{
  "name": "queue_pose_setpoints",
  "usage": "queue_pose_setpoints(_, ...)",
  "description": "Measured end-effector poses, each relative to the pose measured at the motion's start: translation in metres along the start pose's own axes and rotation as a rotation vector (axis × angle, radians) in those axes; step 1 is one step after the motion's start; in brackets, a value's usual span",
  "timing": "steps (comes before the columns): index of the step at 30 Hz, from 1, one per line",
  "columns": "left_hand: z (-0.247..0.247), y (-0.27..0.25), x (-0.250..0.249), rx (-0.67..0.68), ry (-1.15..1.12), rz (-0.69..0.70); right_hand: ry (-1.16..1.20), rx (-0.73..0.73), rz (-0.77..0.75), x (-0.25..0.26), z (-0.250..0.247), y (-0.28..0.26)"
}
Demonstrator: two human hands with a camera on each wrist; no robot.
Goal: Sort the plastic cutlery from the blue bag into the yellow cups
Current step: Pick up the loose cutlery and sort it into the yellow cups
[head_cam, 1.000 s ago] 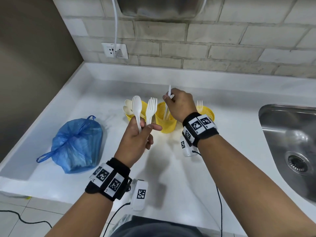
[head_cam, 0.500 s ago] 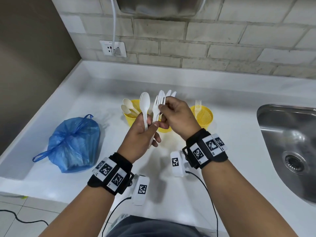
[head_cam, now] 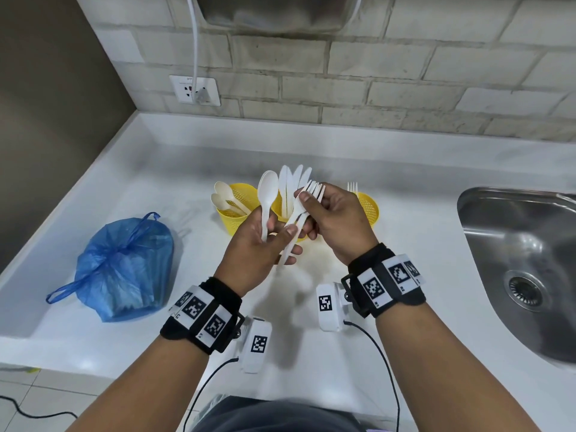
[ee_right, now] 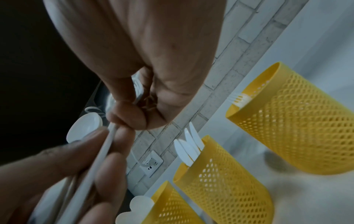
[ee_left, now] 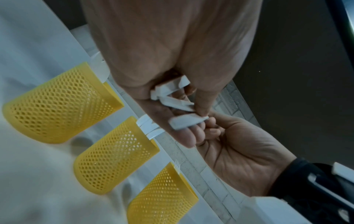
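My left hand (head_cam: 274, 227) is raised over the counter and grips a white spoon (head_cam: 268, 194) and two white forks (head_cam: 314, 191) by their handles. The right hand (head_cam: 307, 199) pinches the forks just below their tines. Behind the hands stand three yellow mesh cups: the left cup (head_cam: 232, 221) holds spoons, the middle cup (ee_right: 220, 174) holds knives (head_cam: 293, 182), and the right cup (head_cam: 369, 208) holds one fork. The left wrist view shows the handle ends (ee_left: 172, 97) sticking out of my left fist. The blue bag (head_cam: 124, 269), tied, lies to the left.
A steel sink (head_cam: 523, 269) is set into the white counter (head_cam: 187, 169) on the right. A brick wall with a socket (head_cam: 194, 90) and a cable runs along the back. A dark wall closes the left side.
My right hand left a knife in the middle cup, came back to the left hand and took hold of the forks. The left hand rose slightly toward it.
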State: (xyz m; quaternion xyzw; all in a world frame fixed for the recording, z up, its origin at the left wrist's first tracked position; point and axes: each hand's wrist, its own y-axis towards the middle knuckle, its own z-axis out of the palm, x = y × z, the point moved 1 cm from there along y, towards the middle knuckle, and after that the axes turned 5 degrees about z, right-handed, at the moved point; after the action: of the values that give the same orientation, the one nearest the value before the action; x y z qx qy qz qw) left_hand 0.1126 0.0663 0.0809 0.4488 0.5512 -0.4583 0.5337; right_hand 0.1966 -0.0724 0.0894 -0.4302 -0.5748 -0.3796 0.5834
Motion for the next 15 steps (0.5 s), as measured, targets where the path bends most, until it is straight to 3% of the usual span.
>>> queue_pose_setpoints(3, 0.002, 0.000, 0.000, 0.009, 0.018, 0.004, -0.079, -0.062, -0.035, 0.002, -0.010, 0.001)
queue_pose_setpoints(7, -0.002, 0.004, 0.006, -0.084, -0.027, -0.066, -0.112, -0.175, -0.137, 0.013, -0.038, 0.007)
queue_pose_setpoints(11, -0.009, 0.007, 0.012, -0.116, 0.158, 0.025, -0.197, -0.316, -0.224, 0.026, -0.073, 0.015)
queue_pose_setpoints(15, -0.016, 0.012, 0.007, -0.107, 0.304, 0.103, -0.455, -0.422, -0.268, 0.027, -0.104, 0.026)
